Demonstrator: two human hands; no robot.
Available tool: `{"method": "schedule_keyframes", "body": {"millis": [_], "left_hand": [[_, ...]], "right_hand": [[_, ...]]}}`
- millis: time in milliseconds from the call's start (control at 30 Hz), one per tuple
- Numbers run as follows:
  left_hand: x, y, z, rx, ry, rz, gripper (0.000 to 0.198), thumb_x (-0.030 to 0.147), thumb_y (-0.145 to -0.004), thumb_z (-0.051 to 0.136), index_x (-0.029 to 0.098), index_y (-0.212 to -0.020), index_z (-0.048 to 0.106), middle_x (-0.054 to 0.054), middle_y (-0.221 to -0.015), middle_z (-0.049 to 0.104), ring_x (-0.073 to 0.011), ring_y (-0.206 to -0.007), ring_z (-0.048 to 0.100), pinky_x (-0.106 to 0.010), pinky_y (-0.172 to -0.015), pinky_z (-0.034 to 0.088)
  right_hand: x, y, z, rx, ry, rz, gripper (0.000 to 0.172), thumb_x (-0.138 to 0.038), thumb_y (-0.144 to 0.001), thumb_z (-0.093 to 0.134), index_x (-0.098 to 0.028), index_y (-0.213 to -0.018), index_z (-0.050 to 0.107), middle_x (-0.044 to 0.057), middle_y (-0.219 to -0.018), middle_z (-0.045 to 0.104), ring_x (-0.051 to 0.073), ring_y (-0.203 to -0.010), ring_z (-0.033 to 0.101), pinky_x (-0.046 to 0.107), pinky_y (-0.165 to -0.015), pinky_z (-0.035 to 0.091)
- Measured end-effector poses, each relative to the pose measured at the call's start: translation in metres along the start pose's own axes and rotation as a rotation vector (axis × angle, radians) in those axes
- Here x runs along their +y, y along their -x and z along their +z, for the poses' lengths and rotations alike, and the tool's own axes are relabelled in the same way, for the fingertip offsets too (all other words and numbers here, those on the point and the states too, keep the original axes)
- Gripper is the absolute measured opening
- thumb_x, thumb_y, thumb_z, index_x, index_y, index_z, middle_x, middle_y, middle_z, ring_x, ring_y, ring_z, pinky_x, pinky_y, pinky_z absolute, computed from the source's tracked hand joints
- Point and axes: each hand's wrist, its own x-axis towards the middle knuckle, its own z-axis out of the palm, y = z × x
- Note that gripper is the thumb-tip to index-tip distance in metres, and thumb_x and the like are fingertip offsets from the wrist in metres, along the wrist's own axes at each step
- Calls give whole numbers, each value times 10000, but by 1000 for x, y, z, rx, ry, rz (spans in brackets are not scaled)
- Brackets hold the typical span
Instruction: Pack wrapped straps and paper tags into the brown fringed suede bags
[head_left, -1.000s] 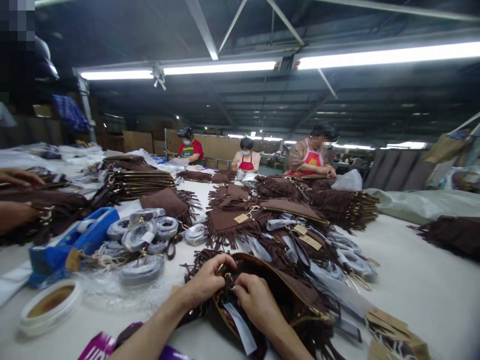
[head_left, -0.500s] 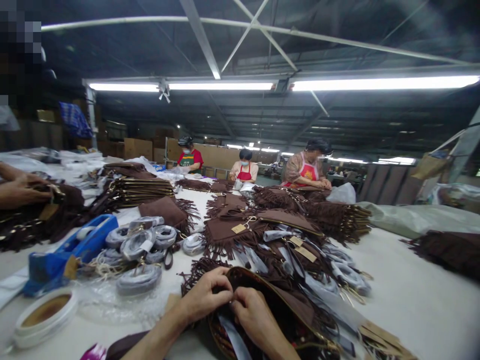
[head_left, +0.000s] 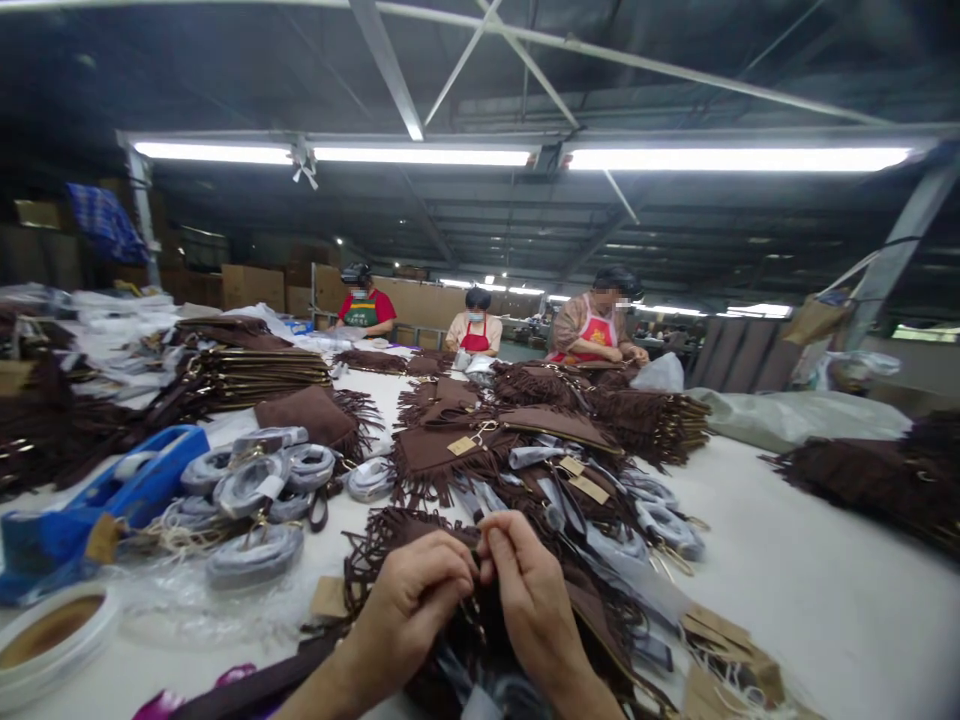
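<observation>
the left hand and right hand were close together, fingers drawn narrow; what they gripped, if anything, could not be told. a dark bag lay below and between them. a slack pinch could slip; crowding wrapped straps could snag its edge.

At bottom centre, the left hand and right hand hid what, if anything, lay between their fingertips, plus part of a fringed brown bag. The left edge clipped the tape roll and blue tape dispenser. Any print on the mid-frame kraft tag was illegibly small.
</observation>
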Motion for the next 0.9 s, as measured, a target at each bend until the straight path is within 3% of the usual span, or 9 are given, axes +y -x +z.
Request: {"method": "schedule_keyframes", "body": {"millis": [67, 167, 267, 367, 433, 533, 600, 767, 900], "left_hand": [[3, 1, 5, -69, 140, -126, 256, 253, -870, 570, 160, -634, 603, -71, -880, 653, -152, -762, 602, -219, -669, 470], [-3, 1, 10, -171, 291, -386, 251, 329, -808, 608, 157, -627, 584, -34, -661, 632, -91, -477, 490, -180, -423, 355], [-12, 2, 12, -140, 411, -556, 287, 418, -762, 627, 151, -662, 588, 5, -528, 572, -72, -388, 423, -172, -380, 315], [-18, 2, 11, -20, 491, -590, 360, 485, -722, 667, 139, -656, 591, -13, -561, 594, -101, -464, 527, -195, -461, 418], [-21, 2, 11, 17, 513, -595, 400, 520, -716, 676, 131, -666, 599, -22, -564, 607, -102, -465, 533, -203, -472, 430], [-21, 2, 12, -2, 511, -587, 432, 554, -726, 673, 132, -672, 598, -11, -541, 591, -96, -456, 519, -204, -473, 428], [-20, 2, 13, -26, 509, -571, 438, 566, -731, 670, 142, -670, 581, 6, -533, 571, -89, -450, 500, -199, -467, 416], [-17, 4, 16, -76, 486, -555, 387, 516, -740, 658, 156, -660, 541, 24, -538, 539, -83, -446, 474, -197, -454, 396], [-17, 5, 17, -98, 467, -556, 322, 456, -756, 630, 162, -673, 528, 32, -541, 530, -86, -451, 479, -195, -451, 395]], "right_hand": [[-4, -8, 0, 38, -116, 55, 265, -425, -967, 377, -217, -961, 541, -28, -685, 552, 144, -582, 543, 245, -585, 451], [-5, -14, 7, -16, -145, 54, 283, -455, -951, 425, -214, -979, 569, -14, -725, 583, 148, -626, 567, 261, -620, 466], [-3, -14, 12, -65, -257, 112, 356, -547, -915, 491, -214, -982, 597, 10, -783, 615, 163, -702, 603, 263, -622, 480], [5, -12, 3, 45, -501, 280, 508, -689, -808, 574, -209, -971, 616, 67, -912, 648, 224, -866, 641, 250, -558, 503], [12, -9, -7, 92, -583, 367, 556, -718, -729, 647, -187, -893, 648, 79, -887, 660, 219, -810, 653, 221, -492, 480], [22, -4, -15, -90, -516, 409, 533, -651, -699, 736, -148, -872, 701, 45, -741, 668, 90, -500, 556, 175, -421, 393], [25, -1, -12, -202, -484, 417, 562, -646, -703, 738, -145, -958, 720, 31, -715, 672, 43, -414, 480, 167, -408, 363], [29, 1, 8, -158, -544, 436, 583, -681, -649, 750, -132, -845, 730, -30, -523, 563, 22, -358, 369, 151, -359, 234], [31, 2, 13, -133, -569, 440, 534, -635, -655, 776, -135, -831, 711, -40, -483, 538, 39, -367, 365, 167, -365, 224]]}}
